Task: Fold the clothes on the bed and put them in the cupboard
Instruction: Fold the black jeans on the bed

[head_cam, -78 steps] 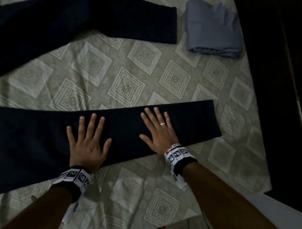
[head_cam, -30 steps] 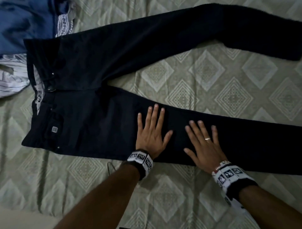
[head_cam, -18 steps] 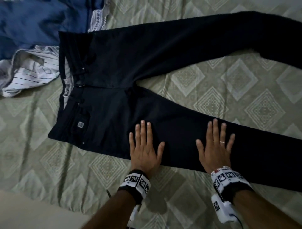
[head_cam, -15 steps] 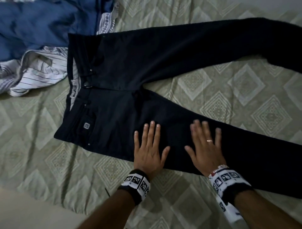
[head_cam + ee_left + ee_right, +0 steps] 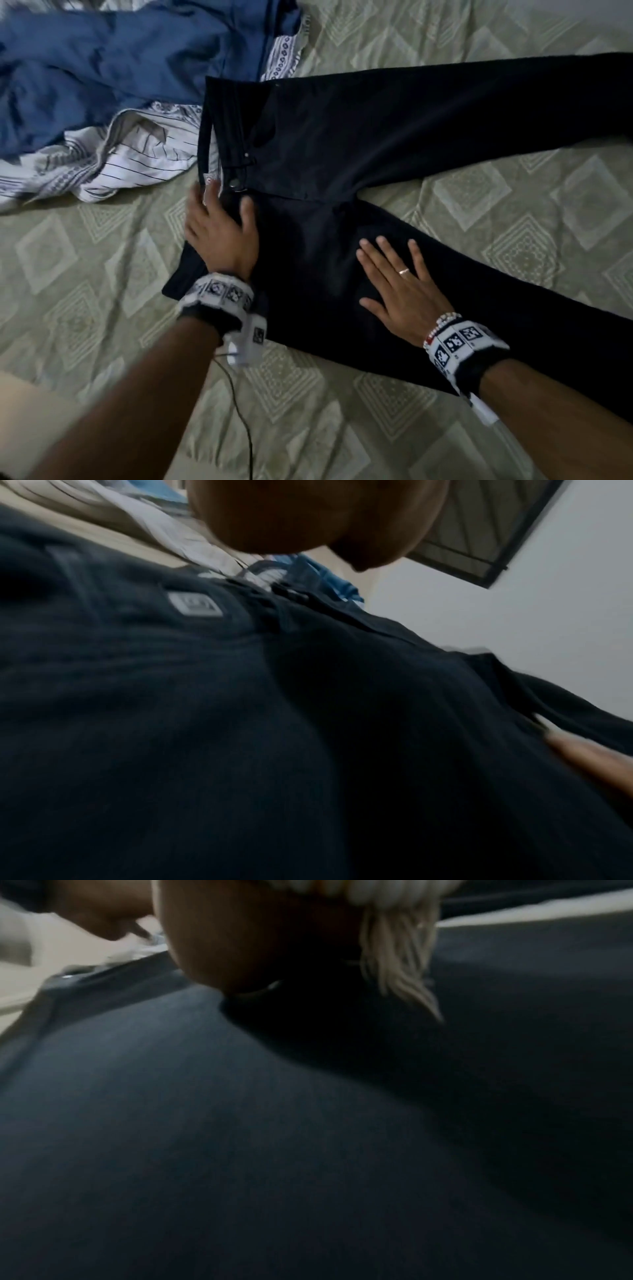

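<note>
Left hand [image 5: 219, 236] has slid from thigh to waistband, fingers curling on its edge near the button; right hand [image 5: 400, 287] lies flat, fingers spread, on the near leg. Black trousers [image 5: 359, 137] lie unfolded mid-bed. Blue garment [image 5: 102, 65] and striped shirt [image 5: 137, 157] wait at 10 o'clock, unfolded.

My left hand [image 5: 219, 236] slides off the thigh of the black trousers [image 5: 342, 144] and travels toward ten o'clock, up to the waistband. Half a second back it lay flat with fingers spread beside my other hand; now its fingers curl over the waistband edge just below the button, thumb on top of the cloth. My right hand [image 5: 400, 287] creeps toward nine o'clock along the near leg, palm flat, landing just below the crotch seam.
</note>
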